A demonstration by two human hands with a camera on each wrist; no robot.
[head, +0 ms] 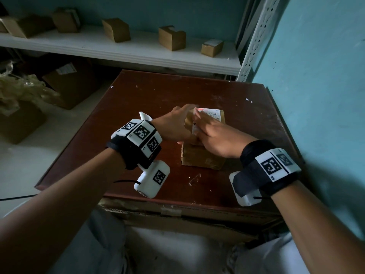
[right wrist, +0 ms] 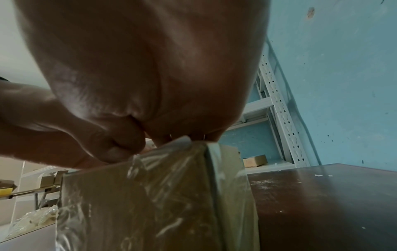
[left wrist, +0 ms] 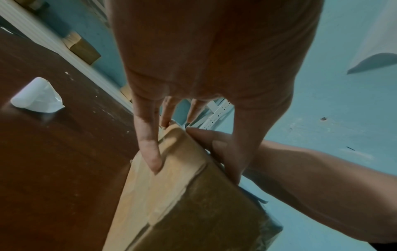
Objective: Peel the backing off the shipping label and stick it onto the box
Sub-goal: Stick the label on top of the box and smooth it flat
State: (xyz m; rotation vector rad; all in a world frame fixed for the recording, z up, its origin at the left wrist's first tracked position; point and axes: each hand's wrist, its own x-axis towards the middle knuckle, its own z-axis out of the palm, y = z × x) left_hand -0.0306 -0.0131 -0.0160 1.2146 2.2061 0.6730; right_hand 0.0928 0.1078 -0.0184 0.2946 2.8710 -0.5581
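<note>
A brown cardboard box stands on the dark wooden table. A white printed shipping label lies on the box's top face. My right hand lies over the label with its fingers straight and flat on it. My left hand rests against the box's left top edge. In the left wrist view its fingers run straight along the box. A curled white sheet lies on the table left of that hand. Much of the label is hidden under my fingers.
A white shelf behind the table carries several small cardboard boxes. Larger cartons and crumpled plastic sit on the floor to the left. The blue wall runs close along the table's right side. A small clear scrap lies in front of the box.
</note>
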